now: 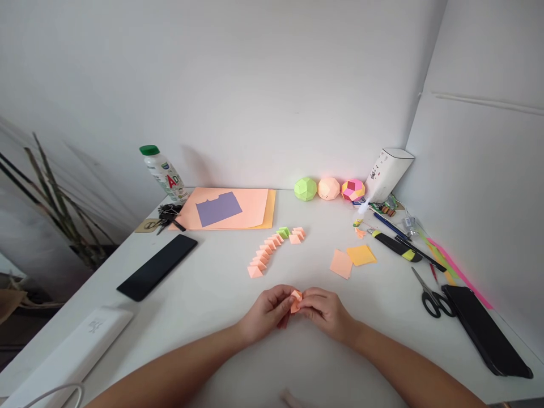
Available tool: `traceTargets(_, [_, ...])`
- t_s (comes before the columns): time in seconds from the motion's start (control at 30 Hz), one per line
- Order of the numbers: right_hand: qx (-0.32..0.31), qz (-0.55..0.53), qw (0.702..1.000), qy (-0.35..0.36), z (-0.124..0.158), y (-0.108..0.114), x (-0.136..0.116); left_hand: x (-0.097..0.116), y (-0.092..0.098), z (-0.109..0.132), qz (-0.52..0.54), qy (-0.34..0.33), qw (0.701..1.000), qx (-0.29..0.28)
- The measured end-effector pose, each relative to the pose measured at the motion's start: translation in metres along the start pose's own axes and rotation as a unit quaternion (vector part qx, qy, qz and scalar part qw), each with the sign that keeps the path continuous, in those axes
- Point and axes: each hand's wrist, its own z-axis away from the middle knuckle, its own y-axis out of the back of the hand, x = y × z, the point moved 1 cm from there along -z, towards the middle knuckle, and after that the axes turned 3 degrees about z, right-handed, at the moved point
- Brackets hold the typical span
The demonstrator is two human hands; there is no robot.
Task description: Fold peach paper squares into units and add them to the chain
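Observation:
Near the table's front, my left hand [267,311] pinches a small folded orange paper piece [296,301] between thumb and fingers. My right hand [326,311] holds the same piece from its right side, fingers closed at its edge. Just beyond my hands, a curved row of folded orange paper units [266,251] lies on the table, with green units [283,232] at its far end. A few more orange units [296,236] sit to the right of those. Flat orange squares [341,264] and a yellow square [361,255] lie farther right.
Three paper balls, one green [305,188], stand by the wall. Paper sheets [255,207], a bottle [164,173] and a black phone [157,267] are at left. Scissors [432,298], a cutter [395,245] and a black case [487,328] lie right.

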Motion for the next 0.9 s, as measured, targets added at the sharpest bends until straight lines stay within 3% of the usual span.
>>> traceTargets(0.2, [0.022, -0.087, 0.992, -0.085, -0.001, -0.002, 0.000, 0.008, -0.005, 0.003, -0.033, -0.034, 0.998, -0.044])
traceTargets(0.4, [0.006, -0.193, 0.959, -0.209, -0.001, -0.003, -0.001, 0.025, -0.012, 0.004, -0.053, -0.101, 0.990, -0.084])
traceTargets(0.6, [0.008, -0.199, 0.952, -0.233, 0.000, -0.003, -0.001, 0.027, -0.012, 0.006, -0.029, -0.122, 0.986, -0.107])
traceTargets(0.9, [0.015, -0.232, 0.944, -0.235, 0.000, -0.004, -0.004, 0.009, -0.005, 0.005, -0.017, -0.075, 0.994, -0.076])
